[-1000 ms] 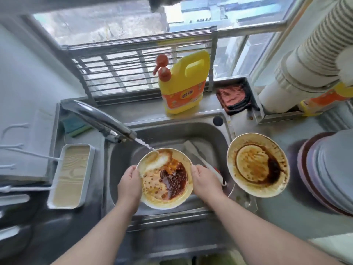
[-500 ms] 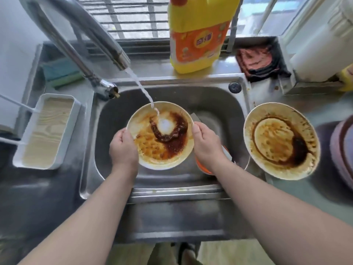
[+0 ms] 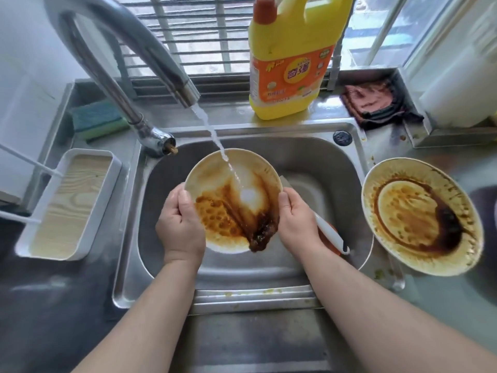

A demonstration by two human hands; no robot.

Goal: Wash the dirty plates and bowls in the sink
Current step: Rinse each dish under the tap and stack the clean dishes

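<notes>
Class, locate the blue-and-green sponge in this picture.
In the head view, the blue-and-green sponge lies on the steel ledge at the far left, behind the curved chrome tap and beyond the white wood-lined tray.

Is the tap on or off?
On. Water runs from the faucet onto the dirty plate over the sink.

Both hands, left hand (image 3: 180, 227) and right hand (image 3: 297, 222), grip a sauce-smeared plate (image 3: 228, 181) over the sink (image 3: 309, 162) under the faucet (image 3: 161, 63) stream.
</notes>
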